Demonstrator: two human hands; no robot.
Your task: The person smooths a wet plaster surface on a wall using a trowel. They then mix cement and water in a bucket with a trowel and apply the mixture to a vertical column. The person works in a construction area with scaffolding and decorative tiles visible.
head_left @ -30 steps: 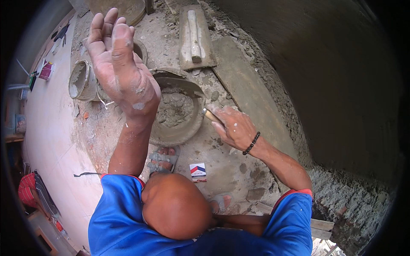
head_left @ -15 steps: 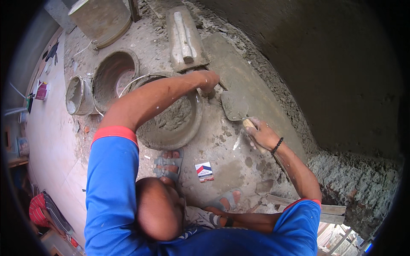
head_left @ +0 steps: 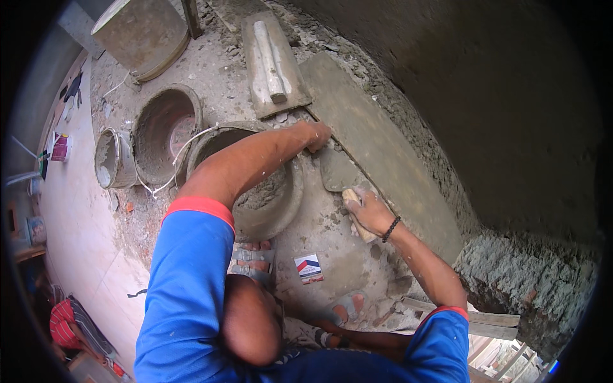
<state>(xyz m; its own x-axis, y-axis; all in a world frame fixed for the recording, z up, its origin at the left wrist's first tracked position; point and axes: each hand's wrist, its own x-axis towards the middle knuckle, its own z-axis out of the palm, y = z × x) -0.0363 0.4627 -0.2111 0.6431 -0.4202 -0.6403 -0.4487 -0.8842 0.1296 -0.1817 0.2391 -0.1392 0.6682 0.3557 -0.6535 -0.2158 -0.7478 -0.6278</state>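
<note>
My right hand (head_left: pixel 371 212) is closed around the wooden handle of a trowel (head_left: pixel 340 170). Its grey, mortar-smeared blade lies along the near edge of a long, smooth mortar-coated slab (head_left: pixel 389 150). Further up that edge, my left hand (head_left: pixel 317 135) has its fingers curled down near the blade's far end; whatever they grip is hidden. Beneath my left forearm stands a wide tub (head_left: pixel 290 201) of wet mortar, partly covered by the arm. A mortar-crusted board with a pale ridge along it (head_left: pixel 271 60) lies just beyond my left hand.
Left of the tub stand an emptier round tub (head_left: pixel 143 150), a small bucket (head_left: pixel 107 159) and a large bucket (head_left: pixel 143 41). A dark plastered wall (head_left: pixel 511 115) rises at right. A small printed box (head_left: pixel 309 269) lies near my sandalled feet. Another person (head_left: pixel 64 322) is at lower left.
My right hand has moved left with the trowel, and its blade has come closer to my left hand. My left hand stays at the slab's edge. The whole view has shifted slightly.
</note>
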